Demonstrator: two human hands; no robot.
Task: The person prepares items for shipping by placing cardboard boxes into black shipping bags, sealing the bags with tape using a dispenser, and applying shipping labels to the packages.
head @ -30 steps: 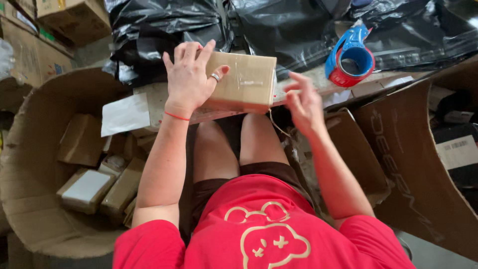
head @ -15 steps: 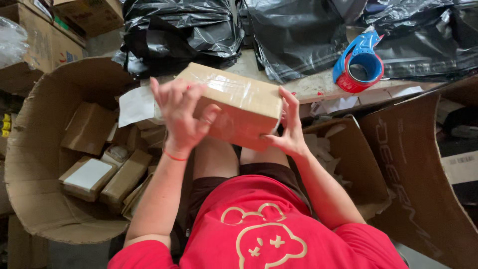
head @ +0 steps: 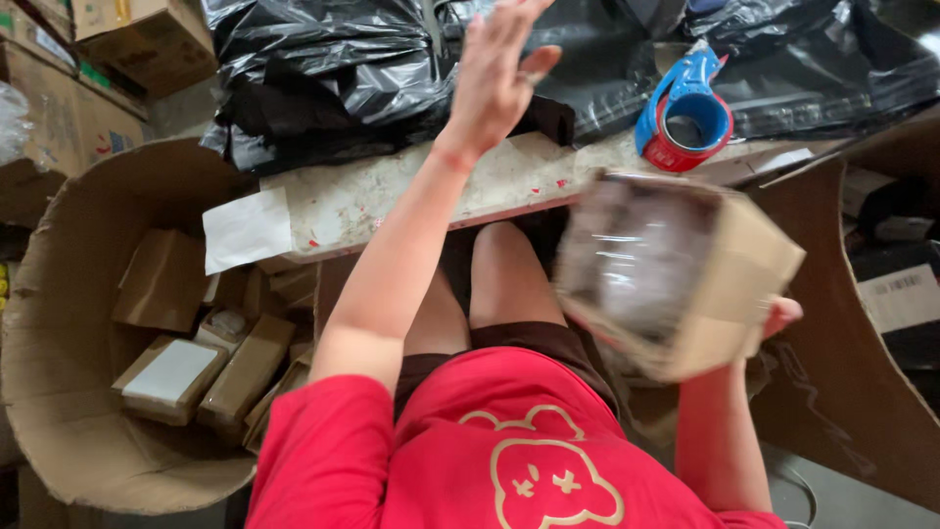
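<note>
My right hand (head: 779, 317) holds a tape-wrapped cardboard box (head: 676, 270) from underneath, low at the right above my lap; the box is tilted and blurred by motion. My left hand (head: 494, 69) is raised with fingers spread and empty, over the black plastic bags (head: 323, 69) at the back of the worn table (head: 529, 181). A blue and red tape dispenser (head: 685, 113) stands on the table to the right of that hand.
A large cardboard bin (head: 59, 294) at the left holds several small packed boxes (head: 171, 377). A white sheet (head: 247, 230) lies on the table's left end. Another big open carton (head: 862, 372) stands at the right. More cartons (head: 88, 59) are stacked at the far left.
Both hands held the box above the table. My left hand has let go and risen toward the black bags, while my right hand has swung the box down to the right.
</note>
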